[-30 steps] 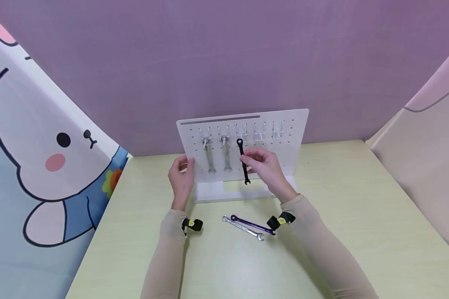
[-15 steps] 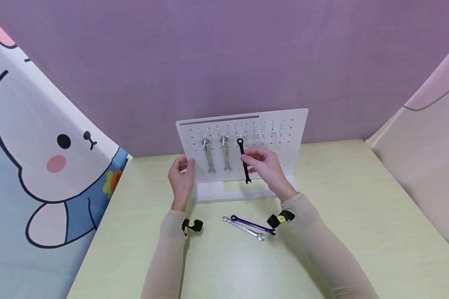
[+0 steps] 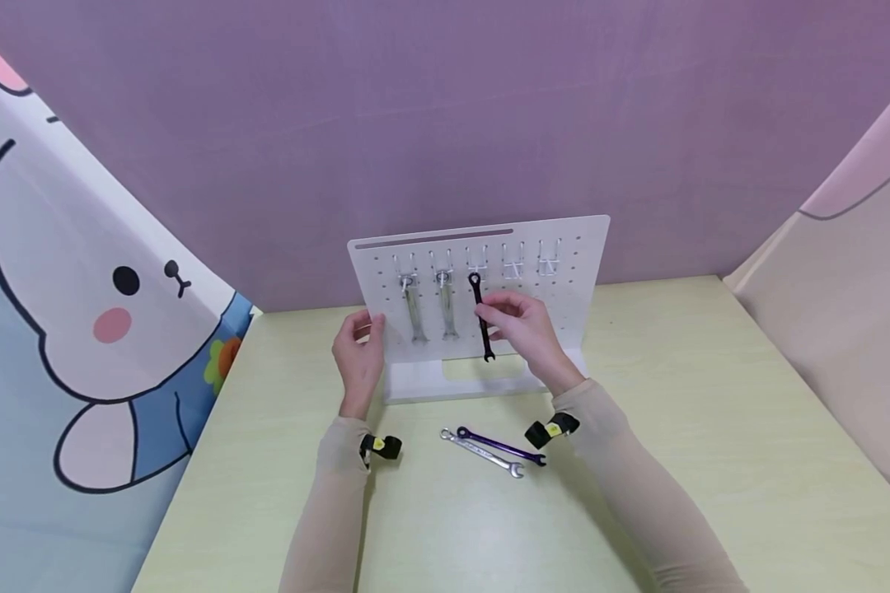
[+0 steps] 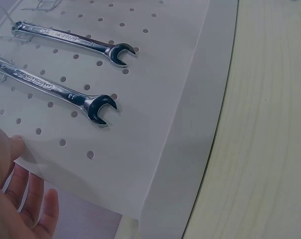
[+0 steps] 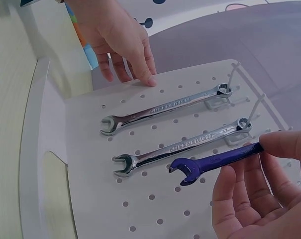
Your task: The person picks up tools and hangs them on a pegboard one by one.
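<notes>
My right hand (image 3: 522, 325) pinches a dark purple combination wrench (image 5: 215, 160) between thumb and fingers. Its ring end (image 3: 475, 279) is up, right by the third hook (image 3: 477, 263) of a white pegboard (image 3: 574, 288), and its open end points down. At the board's left edge, my left hand (image 3: 359, 354) grips it with the thumb on the front face and the fingers behind. Two silver wrenches hang on the first two hooks: the outer silver wrench (image 4: 46, 88) is nearest my left hand, and the inner silver wrench (image 4: 70, 38) hangs beside it.
On the table (image 3: 445, 535) before the board lie a silver wrench (image 3: 489, 456) and a purple wrench (image 3: 500, 445), side by side at a slant. Two more hooks (image 3: 513, 268) on the right carry nothing. A purple curtain (image 3: 445, 123) rises behind the board.
My right hand and its wrench have shifted very slightly up and left in front of the third hook. My left hand stays at the board's edge.
</notes>
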`<state>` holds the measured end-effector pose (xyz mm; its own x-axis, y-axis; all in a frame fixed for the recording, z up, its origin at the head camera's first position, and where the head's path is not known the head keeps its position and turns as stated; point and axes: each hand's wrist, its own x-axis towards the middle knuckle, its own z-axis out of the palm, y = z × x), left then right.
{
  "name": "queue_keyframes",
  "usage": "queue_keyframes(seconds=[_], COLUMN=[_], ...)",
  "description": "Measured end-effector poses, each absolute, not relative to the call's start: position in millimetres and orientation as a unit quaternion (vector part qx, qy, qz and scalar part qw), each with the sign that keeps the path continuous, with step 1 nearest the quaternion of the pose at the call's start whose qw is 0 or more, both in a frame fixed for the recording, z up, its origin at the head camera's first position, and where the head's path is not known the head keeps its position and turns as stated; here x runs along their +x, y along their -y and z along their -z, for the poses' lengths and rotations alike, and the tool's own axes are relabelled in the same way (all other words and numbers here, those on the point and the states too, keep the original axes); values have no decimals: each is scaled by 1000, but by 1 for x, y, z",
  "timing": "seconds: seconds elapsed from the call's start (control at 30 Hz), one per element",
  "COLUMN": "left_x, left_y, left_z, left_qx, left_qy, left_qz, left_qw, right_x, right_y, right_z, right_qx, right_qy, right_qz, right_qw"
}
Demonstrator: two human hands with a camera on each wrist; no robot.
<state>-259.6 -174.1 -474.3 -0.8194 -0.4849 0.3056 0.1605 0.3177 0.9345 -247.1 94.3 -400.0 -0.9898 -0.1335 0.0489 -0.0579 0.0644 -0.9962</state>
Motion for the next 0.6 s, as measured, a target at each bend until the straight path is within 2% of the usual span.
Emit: queue_keyframes(seconds=[0.6], left_x=[-261], left_y=[175], left_z=[475], left_qx=[105], left_qy=[759], left_qz=[579], left_qw=[279], right_x=[-252], right_y=[-93], right_z=[401], right_qx=[-52], right_qy=[-730], right_qz=[680], right_qw=[34])
